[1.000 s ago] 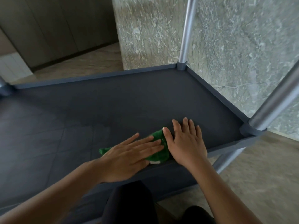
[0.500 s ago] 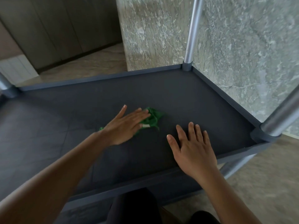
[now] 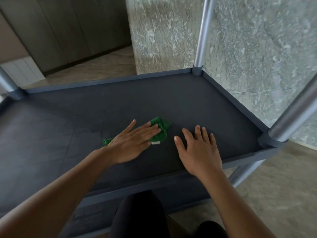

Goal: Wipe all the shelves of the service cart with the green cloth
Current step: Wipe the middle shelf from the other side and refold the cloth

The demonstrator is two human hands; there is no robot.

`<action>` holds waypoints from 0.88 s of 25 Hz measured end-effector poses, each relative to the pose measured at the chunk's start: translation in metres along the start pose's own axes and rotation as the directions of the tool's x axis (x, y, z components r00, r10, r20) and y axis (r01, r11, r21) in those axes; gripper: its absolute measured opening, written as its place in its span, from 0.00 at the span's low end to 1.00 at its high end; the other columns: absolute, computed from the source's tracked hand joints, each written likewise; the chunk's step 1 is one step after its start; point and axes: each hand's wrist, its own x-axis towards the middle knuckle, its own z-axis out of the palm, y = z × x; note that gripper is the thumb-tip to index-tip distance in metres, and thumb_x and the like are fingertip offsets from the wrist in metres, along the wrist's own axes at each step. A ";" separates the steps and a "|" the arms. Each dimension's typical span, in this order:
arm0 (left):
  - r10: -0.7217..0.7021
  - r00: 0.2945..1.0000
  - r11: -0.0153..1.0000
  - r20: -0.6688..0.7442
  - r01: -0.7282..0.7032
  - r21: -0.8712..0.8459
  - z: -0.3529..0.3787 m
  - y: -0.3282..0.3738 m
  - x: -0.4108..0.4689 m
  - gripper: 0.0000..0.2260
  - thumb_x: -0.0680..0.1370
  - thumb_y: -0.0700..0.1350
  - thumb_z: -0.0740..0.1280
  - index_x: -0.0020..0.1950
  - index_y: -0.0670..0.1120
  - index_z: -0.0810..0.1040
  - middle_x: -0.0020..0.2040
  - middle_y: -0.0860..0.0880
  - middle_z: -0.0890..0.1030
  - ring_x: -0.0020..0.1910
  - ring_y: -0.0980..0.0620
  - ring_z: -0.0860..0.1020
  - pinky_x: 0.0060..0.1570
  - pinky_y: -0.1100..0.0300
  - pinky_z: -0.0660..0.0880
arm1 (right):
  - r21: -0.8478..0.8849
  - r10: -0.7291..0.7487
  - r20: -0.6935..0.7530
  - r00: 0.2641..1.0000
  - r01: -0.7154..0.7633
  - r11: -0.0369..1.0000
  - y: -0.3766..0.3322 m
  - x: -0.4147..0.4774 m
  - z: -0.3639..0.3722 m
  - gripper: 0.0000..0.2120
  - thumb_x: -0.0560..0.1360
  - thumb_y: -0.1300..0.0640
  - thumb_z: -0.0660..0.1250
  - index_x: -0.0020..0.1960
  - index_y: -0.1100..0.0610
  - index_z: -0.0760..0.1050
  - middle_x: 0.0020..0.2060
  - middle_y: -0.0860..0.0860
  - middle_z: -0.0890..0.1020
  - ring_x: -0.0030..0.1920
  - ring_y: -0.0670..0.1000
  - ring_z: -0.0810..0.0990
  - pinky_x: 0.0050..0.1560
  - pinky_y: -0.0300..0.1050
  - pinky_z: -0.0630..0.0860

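From my feed, the far-left post (image 3: 6, 81) of the service cart (image 3: 106, 81) is cut off by the frame edge, and the left part of the dark shelf (image 3: 51, 134) runs out of view too. My left hand (image 3: 132, 143) lies flat, fingers straight and spread, pressing the green cloth (image 3: 162, 128) onto the shelf near its middle. The cloth is bunched into a strip whose long axis runs from near-left to far-right; one small end pokes out at the left beside my wrist, the larger end points toward the far right corner. Most of its middle is hidden under my palm, and a pale tag shows at its near edge. My fingers there are blurred. Just beside the cloth, apart from it, my right hand (image 3: 199, 150) rests open and flat on the bare shelf, gripping nothing. Further right, two silver posts (image 3: 202, 31) rise from the corners; the nearer one is blurred. The lower shelf is mostly hidden.
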 end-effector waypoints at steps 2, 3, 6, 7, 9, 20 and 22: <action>0.065 0.998 0.997 0.020 -0.064 -0.047 0.002 0.018 -0.027 0.23 0.84 0.51 0.47 0.70 0.67 0.36 0.73 0.69 0.37 0.70 0.71 0.32 0.68 0.60 0.24 | 0.000 -0.011 -0.001 1.000 0.011 1.000 0.002 0.000 -0.001 0.34 0.75 0.34 0.35 0.76 0.47 0.52 0.77 0.57 0.50 0.77 0.55 0.44 0.75 0.54 0.41; 0.080 0.996 0.995 0.033 -0.078 -0.067 0.002 0.025 -0.037 0.23 0.84 0.51 0.47 0.70 0.67 0.36 0.72 0.69 0.37 0.70 0.71 0.32 0.68 0.61 0.24 | -0.002 -0.017 -0.001 1.000 0.017 1.000 0.003 0.001 -0.001 0.34 0.75 0.34 0.34 0.76 0.47 0.52 0.77 0.57 0.50 0.77 0.55 0.44 0.75 0.55 0.42; 0.063 0.996 0.997 0.069 -0.059 -0.050 -0.001 0.036 -0.044 0.23 0.84 0.51 0.47 0.72 0.65 0.36 0.73 0.68 0.37 0.70 0.70 0.31 0.69 0.60 0.25 | -0.001 -0.026 0.001 1.000 0.026 1.000 0.006 0.004 -0.002 0.33 0.76 0.34 0.36 0.76 0.47 0.53 0.77 0.57 0.51 0.77 0.55 0.45 0.75 0.55 0.43; 0.045 0.996 0.999 0.075 -0.043 -0.034 -0.002 0.039 -0.043 0.23 0.84 0.51 0.47 0.72 0.64 0.36 0.73 0.67 0.36 0.70 0.69 0.31 0.69 0.59 0.25 | -0.001 -0.030 0.004 1.000 0.030 1.000 0.008 0.005 -0.002 0.33 0.76 0.34 0.36 0.76 0.47 0.53 0.77 0.57 0.51 0.77 0.55 0.46 0.75 0.55 0.43; 0.020 0.997 1.000 0.071 -0.020 -0.007 -0.001 0.045 -0.039 0.24 0.84 0.51 0.47 0.73 0.63 0.35 0.73 0.66 0.36 0.71 0.68 0.31 0.70 0.58 0.26 | -0.007 -0.035 0.000 0.999 0.035 0.999 0.013 0.007 -0.004 0.32 0.76 0.35 0.37 0.76 0.47 0.54 0.77 0.57 0.52 0.77 0.55 0.47 0.75 0.55 0.44; 0.037 0.999 0.998 0.036 -0.035 -0.056 0.001 0.054 -0.023 0.24 0.83 0.53 0.49 0.77 0.60 0.42 0.75 0.64 0.41 0.73 0.66 0.36 0.73 0.55 0.31 | 0.008 0.010 -0.011 1.000 -0.010 1.000 0.003 0.016 -0.006 0.31 0.79 0.40 0.39 0.75 0.55 0.59 0.75 0.60 0.57 0.76 0.58 0.51 0.74 0.55 0.44; 0.071 0.997 0.994 0.043 -0.067 -0.085 0.000 0.051 -0.029 0.24 0.84 0.51 0.49 0.77 0.59 0.42 0.73 0.65 0.40 0.73 0.67 0.36 0.73 0.56 0.31 | 0.048 -0.021 -0.034 0.999 0.022 0.999 -0.015 0.013 -0.003 0.32 0.79 0.40 0.38 0.73 0.55 0.63 0.74 0.59 0.60 0.76 0.57 0.52 0.74 0.55 0.45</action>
